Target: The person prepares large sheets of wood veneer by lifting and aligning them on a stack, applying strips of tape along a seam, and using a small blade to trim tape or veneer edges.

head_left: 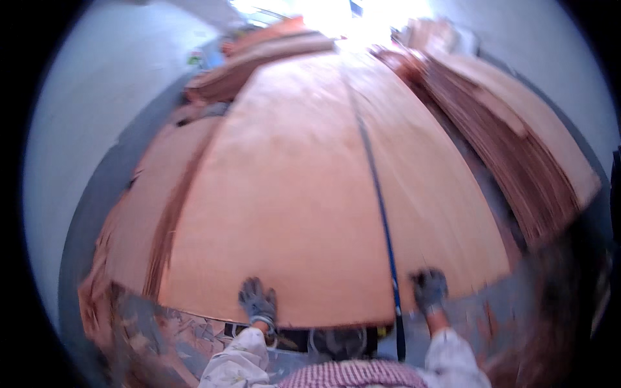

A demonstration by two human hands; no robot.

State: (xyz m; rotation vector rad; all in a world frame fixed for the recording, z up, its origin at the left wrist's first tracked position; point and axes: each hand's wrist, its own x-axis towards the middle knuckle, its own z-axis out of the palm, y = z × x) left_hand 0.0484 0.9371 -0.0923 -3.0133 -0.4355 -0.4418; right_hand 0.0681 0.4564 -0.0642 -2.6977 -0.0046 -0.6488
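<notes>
Two long, thin sheets of wood veneer lie side by side in front of me, the wider left sheet (291, 194) and the narrower right sheet (433, 207). Between them a dark blue strap or strip (378, 187) runs lengthwise and hangs past the near edge. My left hand (257, 301), in a grey glove, lies with spread fingers on the left sheet close to its near edge. On the right sheet, my gloved right hand (429, 290) rests near the front edge, its fingers apart but somewhat blurred. Neither hand visibly holds anything.
Stacked veneer (504, 142) stands along the right side, and another stack (162, 200) lies close on the left. More sheets (259, 55) are piled at the far left. Torn scraps (187, 330) litter the floor below the near edge. Pale walls flank both sides.
</notes>
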